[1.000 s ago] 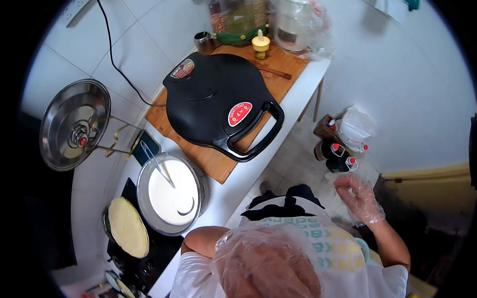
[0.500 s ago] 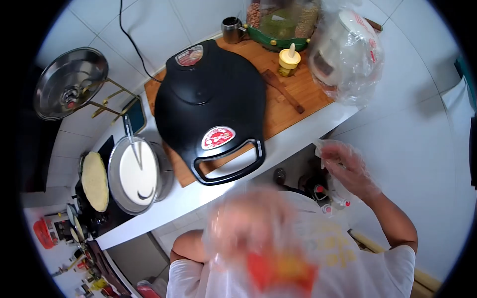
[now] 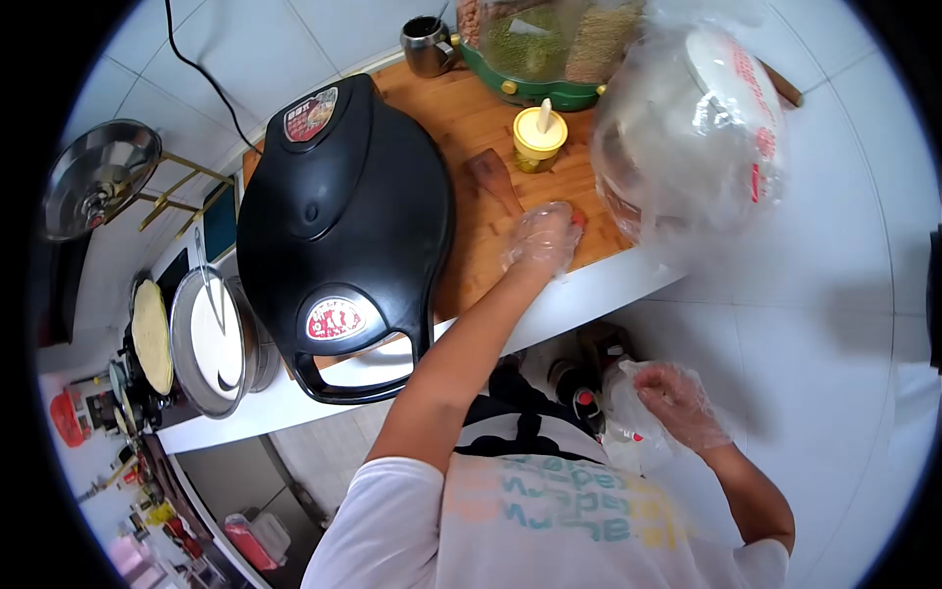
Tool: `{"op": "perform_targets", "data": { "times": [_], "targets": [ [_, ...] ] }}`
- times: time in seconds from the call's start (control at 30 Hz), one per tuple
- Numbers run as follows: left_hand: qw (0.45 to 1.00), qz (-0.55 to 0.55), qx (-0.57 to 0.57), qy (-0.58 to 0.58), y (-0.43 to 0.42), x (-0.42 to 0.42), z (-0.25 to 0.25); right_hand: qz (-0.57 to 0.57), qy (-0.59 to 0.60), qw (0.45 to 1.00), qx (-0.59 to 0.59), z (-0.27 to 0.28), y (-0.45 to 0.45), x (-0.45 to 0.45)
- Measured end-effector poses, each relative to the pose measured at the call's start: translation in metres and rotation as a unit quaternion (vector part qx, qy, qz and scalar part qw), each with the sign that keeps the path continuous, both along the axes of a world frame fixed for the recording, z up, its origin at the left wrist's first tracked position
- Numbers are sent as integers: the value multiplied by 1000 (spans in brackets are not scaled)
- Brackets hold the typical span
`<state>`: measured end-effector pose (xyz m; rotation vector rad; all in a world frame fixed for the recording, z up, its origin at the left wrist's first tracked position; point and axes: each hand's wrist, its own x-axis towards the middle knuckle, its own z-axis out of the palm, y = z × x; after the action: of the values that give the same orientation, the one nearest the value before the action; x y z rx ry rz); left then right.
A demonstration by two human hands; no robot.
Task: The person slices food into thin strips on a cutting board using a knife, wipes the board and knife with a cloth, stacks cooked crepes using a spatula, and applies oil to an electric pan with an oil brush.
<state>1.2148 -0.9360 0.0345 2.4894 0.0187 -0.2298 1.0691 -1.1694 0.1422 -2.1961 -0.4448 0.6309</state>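
My left hand (image 3: 543, 239), in a clear plastic glove, rests on the wooden board (image 3: 471, 108) with its fingers pressed together. A bit of red shows at its fingertips, but what it holds is too hidden to name. The handle of a wooden spatula (image 3: 494, 177) runs up to this hand. Beyond stands a yellow-lidded jar (image 3: 539, 137). My right hand (image 3: 677, 401), also gloved, hovers beyond the counter's front edge with loosely curled, parted fingers and nothing visible in it. A closed black electric griddle (image 3: 343, 206) sits left of my left hand.
A bagged white appliance (image 3: 697, 128), a green-based grain container (image 3: 540, 49) and a metal cup (image 3: 427, 47) stand along the board. A tub of white batter (image 3: 214, 339) and a flatbread (image 3: 151, 337) are at left. Dark bottles (image 3: 574, 388) stand on the floor.
My left hand has moved from in front of my chest, where a red and yellow item showed by it, onto the board. My right hand stays off the counter. The view has shifted rightward.
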Motion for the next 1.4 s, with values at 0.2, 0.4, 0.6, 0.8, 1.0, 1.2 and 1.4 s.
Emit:
{"op": "perform_targets", "data": {
  "times": [0.2,0.4,0.6,0.8,1.0,1.2,1.4],
  "targets": [
    [990,73,11,-118,3,-18,38,50,-84,995,27,4,12,19],
    [968,28,-79,-236,62,-151,68,165,-174,970,27,24,81,34],
    [913,164,-363,92,175,-317,60,369,-286,883,41,19,182,11],
    [721,486,-489,69,230,-361,-1,426,-412,800,-93,-11,247,-13],
    [586,412,-698,15,250,-330,-11,444,-471,745,-158,-17,284,-32],
    [499,340,-796,35,265,-319,-24,433,-428,764,-213,-31,287,-36],
    [493,349,-795,53,271,-326,-33,419,-426,755,-269,27,301,-50]
  ]
}}
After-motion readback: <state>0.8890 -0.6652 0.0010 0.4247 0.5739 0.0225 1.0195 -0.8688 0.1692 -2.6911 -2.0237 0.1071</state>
